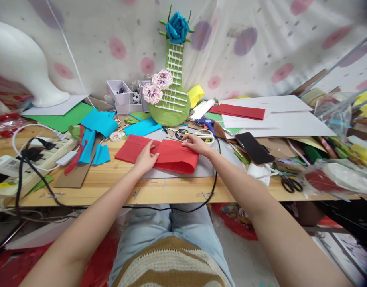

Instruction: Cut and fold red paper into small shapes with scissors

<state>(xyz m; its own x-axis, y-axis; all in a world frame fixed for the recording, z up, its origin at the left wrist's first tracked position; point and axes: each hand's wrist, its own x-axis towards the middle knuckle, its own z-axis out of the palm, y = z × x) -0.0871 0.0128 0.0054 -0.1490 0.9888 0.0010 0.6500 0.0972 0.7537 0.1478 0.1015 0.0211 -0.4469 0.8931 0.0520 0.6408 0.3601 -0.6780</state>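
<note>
A strip of red crepe paper [174, 157] lies on the table in front of me, its right part folded back over itself in a loose, rounded loop. My left hand [146, 158] rests on the paper near the end of the folded-over layer, thumb and fingers apart. At the top edge of the folded part, my right hand [196, 144] has its bent fingers on the paper and grips it. Scissors with pale handles [208, 136] lie just behind the right hand, partly covered. Beside them is a blue glue gun [206, 124].
Behind the paper stands a green guitar-shaped craft [168, 113] with a blue flower. Blue crepe paper [99, 124] and a power strip [42, 159] lie left. A phone [254, 148], black scissors [291, 184] and white boards [279, 123] are right. A black cable [214, 187] hangs along the front edge.
</note>
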